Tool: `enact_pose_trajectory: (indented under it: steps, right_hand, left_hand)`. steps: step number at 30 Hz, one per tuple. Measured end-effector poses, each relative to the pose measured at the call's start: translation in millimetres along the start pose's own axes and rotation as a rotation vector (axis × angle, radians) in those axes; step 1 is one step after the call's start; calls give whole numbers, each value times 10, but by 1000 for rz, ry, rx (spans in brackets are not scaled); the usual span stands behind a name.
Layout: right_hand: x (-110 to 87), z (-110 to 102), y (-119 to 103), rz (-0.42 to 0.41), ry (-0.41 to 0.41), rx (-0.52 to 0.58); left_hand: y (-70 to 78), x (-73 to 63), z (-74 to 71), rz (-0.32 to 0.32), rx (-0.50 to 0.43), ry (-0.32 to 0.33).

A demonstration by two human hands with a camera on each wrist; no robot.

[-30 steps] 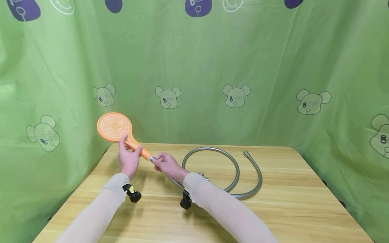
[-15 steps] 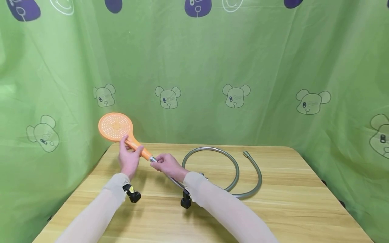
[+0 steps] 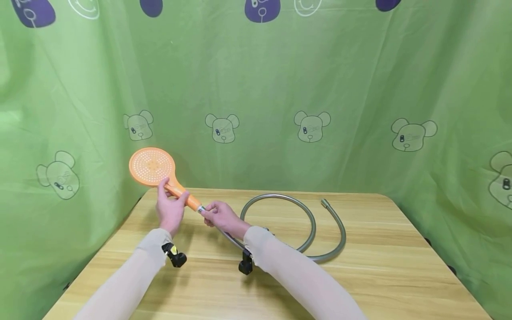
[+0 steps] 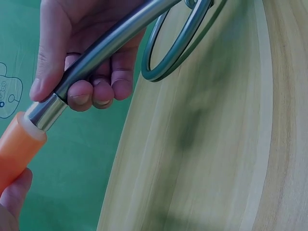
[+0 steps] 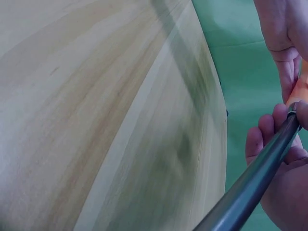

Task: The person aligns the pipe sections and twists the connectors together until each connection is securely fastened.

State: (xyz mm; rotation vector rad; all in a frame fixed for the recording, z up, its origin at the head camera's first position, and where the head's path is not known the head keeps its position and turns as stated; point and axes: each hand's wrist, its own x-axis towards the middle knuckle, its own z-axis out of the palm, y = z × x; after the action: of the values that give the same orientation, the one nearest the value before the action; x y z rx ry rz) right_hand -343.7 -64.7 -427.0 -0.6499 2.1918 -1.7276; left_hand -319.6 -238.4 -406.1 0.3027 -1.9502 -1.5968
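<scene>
Tilted up at the left of the head view is an orange hand shower point(image 3: 151, 166), its round perforated face toward me. My left hand point(image 3: 170, 212) grips its handle, thumb on one side and fingers on the other. A grey shower hose point(image 4: 113, 45) runs to the handle's end. Its silver connector point(image 4: 47, 113) meets the pale collar there; how deep it is seated cannot be told. My right hand point(image 3: 224, 218) pinches the hose at that connector, thumb on top and fingers curled beneath, as the left wrist view shows.
The hose loops over the wooden table point(image 3: 384, 275), and its free end fitting point(image 3: 323, 202) lies toward the back right. A small metallic piece point(image 3: 266, 229) is partly hidden behind the right sleeve. Green curtains point(image 3: 264, 155) with bear prints surround the table's back and sides.
The right fingers shift slightly around the connector, moving a little back and forth. The hand shower moves a touch to the right. The left hand keeps its grip, and the hose loop stays put.
</scene>
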Motion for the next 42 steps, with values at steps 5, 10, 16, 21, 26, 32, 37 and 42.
enact_pose_trajectory:
  steps: [5, 10, 16, 21, 26, 32, 37, 42]
  right_hand:
    - [-1, -2, -4, -10, -11, -1]
    - [-10, 3, -18, -2, 2, -23]
    - [-26, 8, -26, 15, 27, -40]
    - [-19, 8, -30, -18, 27, -33]
    - [-11, 3, -30, -42, 8, -48]
    - [-13, 1, -8, -4, 1, -63]
    - [-9, 4, -5, 10, 23, -47]
    - [3, -9, -19, -25, 14, -67]
  left_hand:
    - [-7, -1, -3, -1, 14, 0]
    - [-4, -17, -5, 6, 9, -5]
    - [-3, -32, 2, 6, 9, -5]
    - [12, -33, 4, 9, 21, 4]
    - [16, -27, -4, 19, 16, 11]
    - [-8, -30, -7, 20, 5, 0]
    - [-15, -29, 3, 13, -13, -12]
    - [12, -20, 10, 23, -11, -3]
